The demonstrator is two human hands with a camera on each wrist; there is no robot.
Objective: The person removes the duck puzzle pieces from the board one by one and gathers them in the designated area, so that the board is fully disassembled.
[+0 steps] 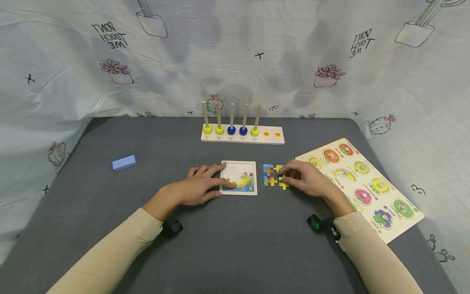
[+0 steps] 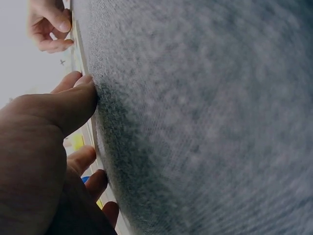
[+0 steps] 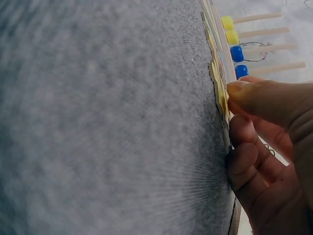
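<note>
Left hand, fingers spread, rests on puzzle tray; right hand, half-curled, apparently selects puzzle pieces, grip unclear; lifting needs a pinch.

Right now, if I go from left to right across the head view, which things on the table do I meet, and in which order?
Blue block, square puzzle tray, loose puzzle pieces, fruit board.
</note>
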